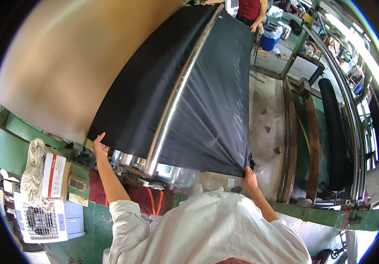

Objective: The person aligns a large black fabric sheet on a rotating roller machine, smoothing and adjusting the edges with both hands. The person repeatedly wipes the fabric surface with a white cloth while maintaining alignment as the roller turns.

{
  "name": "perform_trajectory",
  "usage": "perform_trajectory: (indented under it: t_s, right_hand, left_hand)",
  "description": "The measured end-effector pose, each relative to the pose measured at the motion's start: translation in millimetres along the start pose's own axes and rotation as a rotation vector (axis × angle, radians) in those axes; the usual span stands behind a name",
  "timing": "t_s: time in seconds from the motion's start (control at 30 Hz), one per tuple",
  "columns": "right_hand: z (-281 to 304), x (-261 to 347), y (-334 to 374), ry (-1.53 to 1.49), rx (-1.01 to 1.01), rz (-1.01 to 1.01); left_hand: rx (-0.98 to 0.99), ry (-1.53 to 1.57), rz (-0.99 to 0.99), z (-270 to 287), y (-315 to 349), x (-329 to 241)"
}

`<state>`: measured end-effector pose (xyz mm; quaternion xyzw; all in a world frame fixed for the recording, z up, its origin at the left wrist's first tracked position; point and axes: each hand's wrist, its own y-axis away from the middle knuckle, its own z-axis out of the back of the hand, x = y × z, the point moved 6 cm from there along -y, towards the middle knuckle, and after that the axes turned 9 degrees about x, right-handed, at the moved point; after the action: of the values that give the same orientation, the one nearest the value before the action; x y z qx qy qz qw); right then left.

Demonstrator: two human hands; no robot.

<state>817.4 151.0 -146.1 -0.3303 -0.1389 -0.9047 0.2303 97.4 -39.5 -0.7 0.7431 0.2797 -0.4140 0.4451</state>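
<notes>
A wide black fabric sheet (145, 88) spreads from the large, smooth metal cylinder (66, 57) across a shiny metal bar (180, 88) toward the right. My left hand (101, 148) lies at the near left edge of the fabric, against the cylinder, its fingers stretched out and touching the cloth. At the near right corner, my right hand (249, 178) is closed on the fabric, and creases fan out from that grip. Across the far end, another person in a red top (249, 9) has one hand (254, 27) on the far right corner and the other near the far left edge.
Below the bar's near end are metal rollers (127, 159) and a green machine frame (97, 220). A white-and-red box (53, 175) with rags (34, 171) stands at left. To the right are brown wooden beams (312, 145), a black roll (332, 132) and long metal rails (352, 127).
</notes>
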Motion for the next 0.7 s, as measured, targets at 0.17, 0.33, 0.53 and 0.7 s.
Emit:
perform_trajectory:
  t_s: [0.17,0.33,0.53,0.7]
  right_hand:
    - [-13,10,6,0.048,0.124,0.008]
    - [-15,16,13,0.167,0.132,0.024]
    - [-14,-1,11,0.354,0.018,-0.028]
    - [-21,-14,17,0.177,0.014,-0.033]
  left_hand:
    - [-0.021,0.003,-0.02,4,1,4]
    - [0.15,-0.095,0.036,-15,1,7]
    - [-0.224,0.028,-0.059,5,5,0]
    - [-0.218,0.059,-0.086,16,8,-5]
